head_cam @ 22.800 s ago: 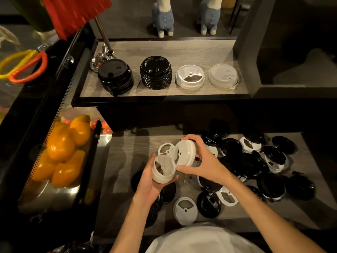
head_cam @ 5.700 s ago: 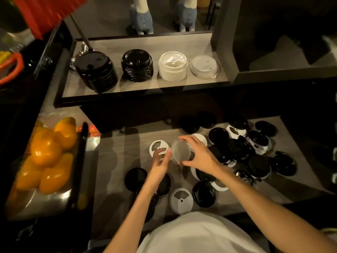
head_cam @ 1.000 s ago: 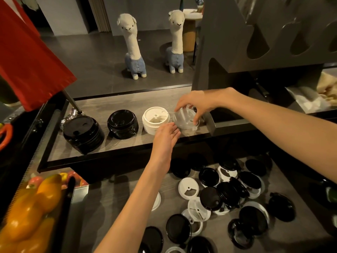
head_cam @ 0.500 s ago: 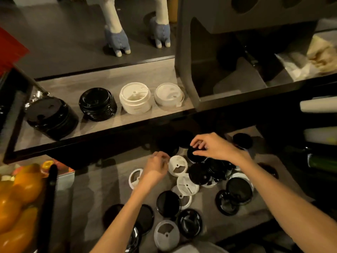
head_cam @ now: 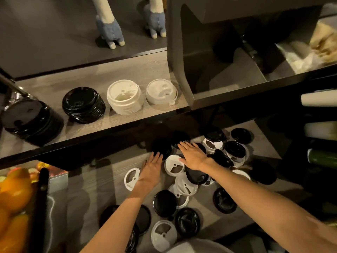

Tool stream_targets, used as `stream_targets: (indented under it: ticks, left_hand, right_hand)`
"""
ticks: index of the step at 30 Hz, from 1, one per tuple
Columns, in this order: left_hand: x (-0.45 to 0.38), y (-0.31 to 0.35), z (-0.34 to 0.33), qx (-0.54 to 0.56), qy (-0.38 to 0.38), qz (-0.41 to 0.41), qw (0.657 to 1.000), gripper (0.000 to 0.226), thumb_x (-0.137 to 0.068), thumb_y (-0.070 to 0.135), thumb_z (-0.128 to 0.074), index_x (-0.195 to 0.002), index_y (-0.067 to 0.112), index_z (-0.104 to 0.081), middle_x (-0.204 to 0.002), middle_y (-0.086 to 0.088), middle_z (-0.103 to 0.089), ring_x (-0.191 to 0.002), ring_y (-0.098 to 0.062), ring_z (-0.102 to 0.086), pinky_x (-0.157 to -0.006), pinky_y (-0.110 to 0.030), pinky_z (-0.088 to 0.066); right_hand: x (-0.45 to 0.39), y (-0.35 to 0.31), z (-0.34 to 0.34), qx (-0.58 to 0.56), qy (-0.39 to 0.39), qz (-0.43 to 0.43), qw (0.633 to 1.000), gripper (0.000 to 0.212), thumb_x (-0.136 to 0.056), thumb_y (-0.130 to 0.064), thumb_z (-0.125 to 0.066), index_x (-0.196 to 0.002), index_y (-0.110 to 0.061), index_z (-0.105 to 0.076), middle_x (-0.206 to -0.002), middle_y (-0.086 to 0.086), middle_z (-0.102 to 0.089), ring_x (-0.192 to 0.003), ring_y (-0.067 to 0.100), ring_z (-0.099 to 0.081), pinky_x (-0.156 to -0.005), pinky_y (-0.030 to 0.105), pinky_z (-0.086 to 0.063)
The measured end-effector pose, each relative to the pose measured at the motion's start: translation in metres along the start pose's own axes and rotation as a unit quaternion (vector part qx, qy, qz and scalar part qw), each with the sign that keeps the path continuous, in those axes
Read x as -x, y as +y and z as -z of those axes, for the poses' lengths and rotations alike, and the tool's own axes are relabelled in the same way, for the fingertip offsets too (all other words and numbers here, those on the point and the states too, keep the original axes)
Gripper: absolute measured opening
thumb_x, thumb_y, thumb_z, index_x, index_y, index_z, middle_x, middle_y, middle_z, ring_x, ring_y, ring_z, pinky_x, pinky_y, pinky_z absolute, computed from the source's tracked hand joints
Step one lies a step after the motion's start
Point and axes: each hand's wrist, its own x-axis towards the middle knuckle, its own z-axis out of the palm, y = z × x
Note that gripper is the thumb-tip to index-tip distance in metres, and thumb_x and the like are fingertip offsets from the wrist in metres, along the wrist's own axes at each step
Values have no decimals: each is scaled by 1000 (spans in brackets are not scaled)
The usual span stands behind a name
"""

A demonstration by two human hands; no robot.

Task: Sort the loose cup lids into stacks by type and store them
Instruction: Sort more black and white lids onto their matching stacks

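**Loose lids on the lower surface, four stacks on the shelf**

Loose cup lids (head_cam: 184, 187), black and white mixed, lie scattered and partly overlapping across the lower wooden surface (head_cam: 102, 183). Both hands reach into the far side of the scatter with fingers straight and spread, neither grip holding anything. The left hand (head_cam: 151, 170) lies flat, palm down, between a white flat lid (head_cam: 131, 178) on its left and a white lid with a wedge opening (head_cam: 174, 165) on its right; its fingertips reach a black lid (head_cam: 161, 147) under the shelf edge. The right hand (head_cam: 193, 157) is laid palm down over black lids just beyond the wedge-opening lid, its fingertips at another black lid (head_cam: 180, 138) in the shadow.

On the shelf (head_cam: 91, 77) above stand four sorted stacks in a row: a tall black stack (head_cam: 27, 119) at the far left, a lower stack of glossy black lids (head_cam: 83, 105), a white stack (head_cam: 125, 97), and a short stack of white domed lids (head_cam: 161, 93) beside a dark upright panel (head_cam: 176, 52).

Orange fruit (head_cam: 14, 198) sits in a tray at the lower left. Two plush llama figures (head_cam: 111, 31) stand on the floor beyond the shelf.
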Motion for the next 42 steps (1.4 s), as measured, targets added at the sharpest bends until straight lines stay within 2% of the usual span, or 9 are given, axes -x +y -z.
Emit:
stream_targets:
  ticks: [5,9,14,18,21,27,34,39,42]
  left_hand:
    - [31,-6,-16,-8,40,2,999,62,-104,7,-41,-162,13,-20,-171,-2,-14,-159,-23,0,-128,-37,-13]
    - [41,-10,-19,124,223,9,967,52,-83,8,-77,-131,13,-58,-137,-5,-54,-133,-27,-51,-103,-38,-48]
    - [13,-10,-18,189,128,17,973,86,-85,26,-80,-156,23,-32,-164,-2,-28,-154,-28,-22,-123,-43,-30]
    - [4,-11,-24,225,177,1,958,73,-82,12,-78,-147,22,-47,-146,-1,-49,-136,-26,-46,-113,-43,-42]
    - [15,-13,-16,393,241,15,887,65,-84,5,-79,-141,22,-54,-133,0,-55,-120,-15,-56,-104,-32,-50]
    - [70,-6,15,785,138,27,603,27,-104,14,-58,-130,13,-64,-116,-14,-74,-101,-26,-74,-87,-36,-62]
    - [65,7,7,644,199,143,725,33,-94,9,-72,-123,5,-57,-108,-6,-66,-81,-4,-67,-74,-12,-53]
    - [34,5,6,422,212,66,879,86,-81,15,-85,-153,16,-38,-157,-6,-36,-144,-29,-39,-115,-36,-36]
    - [6,6,10,379,139,62,913,90,-87,26,-81,-160,23,-29,-168,-14,-20,-153,-34,-26,-121,-45,-29]
  right_hand:
    - [21,-11,-14,-12,40,47,998,54,-109,-34,-45,-158,-14,-36,-165,5,-34,-152,24,-31,-125,39,-20]
    - [18,-17,-2,-87,137,8,987,35,-104,-29,-55,-138,-19,-53,-141,2,-50,-131,24,-52,-108,38,-40]
    - [-6,-29,15,-143,80,-67,984,68,-93,-36,-74,-150,-22,-40,-148,9,-41,-133,35,-49,-109,48,-44]
    - [-16,-27,12,-115,53,-64,990,78,-87,-26,-81,-153,-23,-40,-150,9,-42,-135,37,-47,-113,48,-42]
    - [-13,-22,10,-100,81,-49,991,77,-86,-27,-81,-152,-22,-41,-148,7,-43,-132,36,-50,-114,46,-40]
    - [16,-24,20,-185,199,-58,961,68,-87,-48,-73,-145,-23,-48,-140,7,-54,-125,32,-56,-109,46,-44]
    - [60,-34,1,-407,238,-82,878,61,-83,-48,-80,-136,-31,-55,-129,-4,-59,-118,19,-60,-95,42,-57]
    - [81,-32,-10,-430,246,-84,865,62,-84,-44,-82,-137,-34,-53,-133,-5,-58,-118,14,-58,-90,27,-51]
    - [91,-30,-11,-442,251,-88,857,63,-84,-44,-82,-139,-34,-53,-135,-6,-57,-116,12,-58,-89,25,-50]
